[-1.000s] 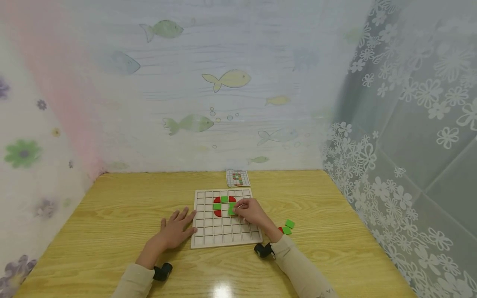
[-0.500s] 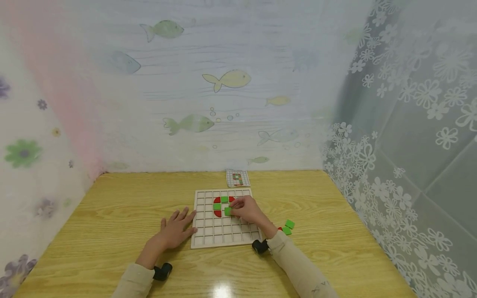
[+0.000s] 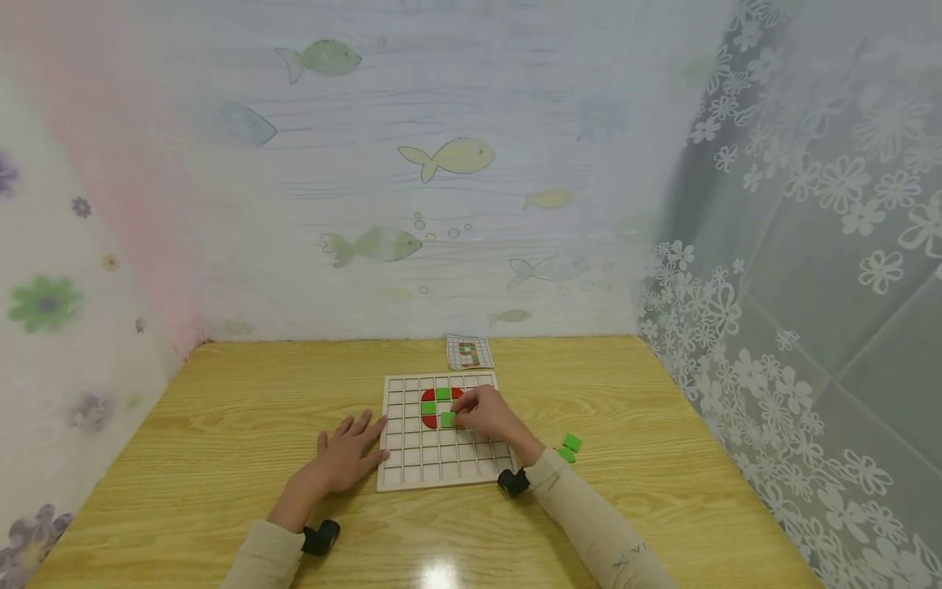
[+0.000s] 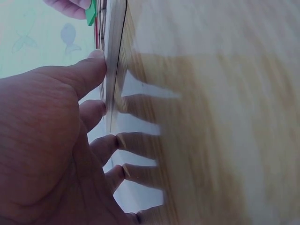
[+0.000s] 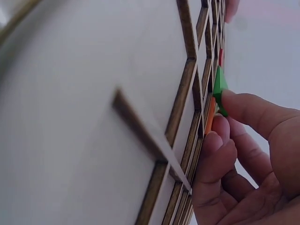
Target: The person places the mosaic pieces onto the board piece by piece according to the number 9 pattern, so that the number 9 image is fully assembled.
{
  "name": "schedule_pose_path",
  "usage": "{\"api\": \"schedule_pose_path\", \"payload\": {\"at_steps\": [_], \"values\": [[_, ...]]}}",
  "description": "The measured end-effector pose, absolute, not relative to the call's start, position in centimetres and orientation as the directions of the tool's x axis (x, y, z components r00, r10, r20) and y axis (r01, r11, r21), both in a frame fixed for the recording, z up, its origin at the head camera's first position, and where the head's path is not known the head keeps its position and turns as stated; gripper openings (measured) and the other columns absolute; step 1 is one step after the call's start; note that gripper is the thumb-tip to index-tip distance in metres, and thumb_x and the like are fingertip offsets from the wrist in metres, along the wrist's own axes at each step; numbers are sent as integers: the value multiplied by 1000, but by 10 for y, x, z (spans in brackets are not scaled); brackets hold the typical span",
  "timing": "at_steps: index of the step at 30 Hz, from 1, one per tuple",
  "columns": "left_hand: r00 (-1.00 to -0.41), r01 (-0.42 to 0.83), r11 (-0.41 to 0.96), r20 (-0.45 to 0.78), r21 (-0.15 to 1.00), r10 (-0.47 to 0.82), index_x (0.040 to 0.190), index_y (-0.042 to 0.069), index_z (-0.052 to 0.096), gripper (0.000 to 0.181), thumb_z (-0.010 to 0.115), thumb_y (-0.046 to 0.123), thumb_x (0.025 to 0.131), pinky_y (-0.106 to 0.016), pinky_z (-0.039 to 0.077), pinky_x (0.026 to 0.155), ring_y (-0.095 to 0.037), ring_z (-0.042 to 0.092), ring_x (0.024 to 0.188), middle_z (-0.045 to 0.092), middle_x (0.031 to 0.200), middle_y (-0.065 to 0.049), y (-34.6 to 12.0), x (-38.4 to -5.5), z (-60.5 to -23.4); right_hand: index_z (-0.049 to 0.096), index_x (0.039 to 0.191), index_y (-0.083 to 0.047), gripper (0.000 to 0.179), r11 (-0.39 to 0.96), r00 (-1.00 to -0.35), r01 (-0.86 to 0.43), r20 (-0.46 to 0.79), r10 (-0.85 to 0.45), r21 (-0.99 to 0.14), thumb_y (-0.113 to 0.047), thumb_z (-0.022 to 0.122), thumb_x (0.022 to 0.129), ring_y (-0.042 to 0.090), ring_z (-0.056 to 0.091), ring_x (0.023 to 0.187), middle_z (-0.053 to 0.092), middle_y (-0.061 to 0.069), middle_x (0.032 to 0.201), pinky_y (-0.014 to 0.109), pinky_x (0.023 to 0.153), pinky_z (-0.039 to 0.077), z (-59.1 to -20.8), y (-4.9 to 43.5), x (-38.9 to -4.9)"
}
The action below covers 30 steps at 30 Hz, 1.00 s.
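Observation:
A white gridded board [image 3: 449, 470] lies on the table, holding red rounded pieces [image 3: 430, 422] and green squares [image 3: 442, 393] in some cells. Thumb and fingers of my right hand [image 3: 491, 415] pinch a green square tile [image 3: 447, 420] over the board, beside the lower red piece. In the right wrist view this tile [image 5: 219, 86] is tilted against the grid, and an orange-red piece [image 5: 210, 117] shows by the fingertips. My left hand [image 3: 347, 455] lies with fingers spread at the board's left edge; thumb and fingertips touch it. My right hand hides part of the board.
Behind the board lies a small printed card [image 3: 469, 352] with a gridded red and green figure. Loose green tiles [image 3: 571, 442] lie on the table right of the board, partly behind my right forearm. A wall [image 3: 412, 303] with fish drawings borders the table's far edge.
My right hand has moved slightly left with the green tile, from the right column of pieces to the cell beside the lower red piece. My left hand has not moved.

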State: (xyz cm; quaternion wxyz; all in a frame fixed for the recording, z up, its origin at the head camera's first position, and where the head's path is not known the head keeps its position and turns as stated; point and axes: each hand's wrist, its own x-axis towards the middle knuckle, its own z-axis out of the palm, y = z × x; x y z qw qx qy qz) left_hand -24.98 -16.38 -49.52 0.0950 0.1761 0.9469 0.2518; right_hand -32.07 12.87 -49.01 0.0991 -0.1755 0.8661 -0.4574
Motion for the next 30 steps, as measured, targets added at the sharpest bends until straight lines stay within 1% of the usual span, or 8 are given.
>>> {"api": "schedule_pose_path", "payload": {"at_steps": [5,9,12,18,25,30], "values": [[-920,285,805,-86,521,382,159,8,35,68,56,41,104,-83,2,108,-55,12,151,20,166,-26,-164,-250,-495,78,97,-2,8,539,-919,-211,-22,-393,-816,-6,74,92,12,56,68,70,5,84,26,60,45,-490,128,-322],[-919,302,805,-67,510,388,160,9,34,70,53,47,104,-83,3,108,-55,12,151,20,166,-26,-165,-252,-501,79,98,-2,8,556,-918,-212,-31,-395,-804,-6,74,92,13,56,69,70,5,85,27,61,45,-487,127,-321],[-918,303,801,-67,516,390,159,7,35,71,53,48,104,-83,3,107,-56,13,150,21,165,-28,-166,-251,-499,79,98,-3,8,575,-917,-208,-47,-396,-791,-7,75,92,13,58,70,71,4,87,27,62,47,-485,127,-321],[-919,281,812,-99,511,381,159,7,36,67,56,41,104,-83,4,108,-55,14,150,21,165,-27,-162,-247,-488,79,95,-3,7,600,-910,-217,-63,-410,-770,-7,78,89,10,60,70,73,4,85,26,65,50,-483,126,-326],[-920,280,818,-102,502,377,159,8,36,66,56,39,105,-83,5,108,-55,14,150,22,165,-26,-162,-248,-490,79,91,-4,4,598,-907,-219,-66,-417,-771,-6,79,88,10,60,68,72,2,80,25,63,50,-483,126,-331],[-919,281,818,-105,501,380,159,9,36,66,56,40,105,-83,4,108,-55,14,150,21,166,-26,-162,-249,-491,79,91,-2,4,585,-905,-225,-55,-422,-779,-5,79,88,10,62,69,73,5,80,24,65,51,-483,125,-331]]}}
